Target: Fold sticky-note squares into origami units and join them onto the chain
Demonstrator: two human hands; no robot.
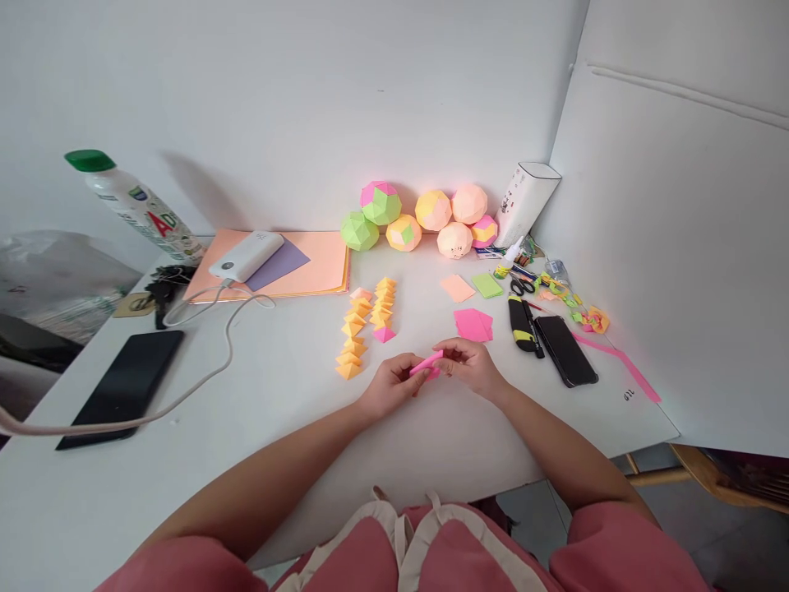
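Low over the middle of the desk, my left hand (pixel 394 385) and my right hand (pixel 469 367) both pinch a small folded piece of pink paper (pixel 426 364). Its far edge stands raised between my fingers, and part of it is hidden by them. Just beyond my right hand lies a loose stack of pink paper slips (pixel 473 324). Two rows of folded paper pieces, one row of orange ones (pixel 352 345) and another row (pixel 383 300) ending in a pink piece (pixel 384 334), stand to the left of my hands.
Several paper balls (pixel 380 203) rest against the back wall. Peach slips (pixel 457 288), green slips (pixel 487 284), a glue bottle (pixel 508 259), scissors (pixel 521 284), a cutter knife (pixel 523 325) and a phone (pixel 565 351) lie right. Left are a power bank (pixel 246 255), a cable (pixel 227 345) and a black tablet (pixel 123 386).
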